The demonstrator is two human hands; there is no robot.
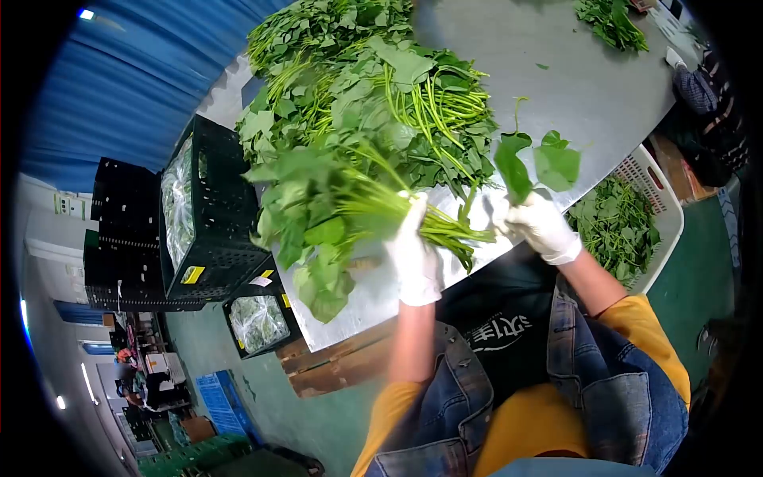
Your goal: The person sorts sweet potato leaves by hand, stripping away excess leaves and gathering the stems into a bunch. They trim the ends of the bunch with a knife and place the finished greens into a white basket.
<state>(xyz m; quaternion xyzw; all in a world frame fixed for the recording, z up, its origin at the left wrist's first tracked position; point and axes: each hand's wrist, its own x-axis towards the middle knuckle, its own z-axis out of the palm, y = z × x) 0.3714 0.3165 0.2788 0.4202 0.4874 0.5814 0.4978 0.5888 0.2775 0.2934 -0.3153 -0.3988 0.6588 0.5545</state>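
Observation:
My left hand (pixel 415 253), in a white glove, is closed round a bunch of leafy greens (pixel 318 203) that look like sweet potato leaves. The leaves point left and the long stems stick out to the right of my fist. Close to the stem ends, my gloved right hand (pixel 542 229) pinches a leafy sprig (pixel 515 163) with a few broad leaves standing up from the fingers. Both hands are over the front edge of the metal table (pixel 548 95). Beyond them lies a large heap of the same greens (pixel 429 103), stems partly bundled.
A white basket (pixel 671 215) of loose greens stands right of the table. Black crates (pixel 214 203) with plastic-wrapped greens are at the left. More greens (pixel 612 24) lie at the far right, near another person's sleeve (pixel 698 87). A blue pallet (pixel 226 405) is on the floor.

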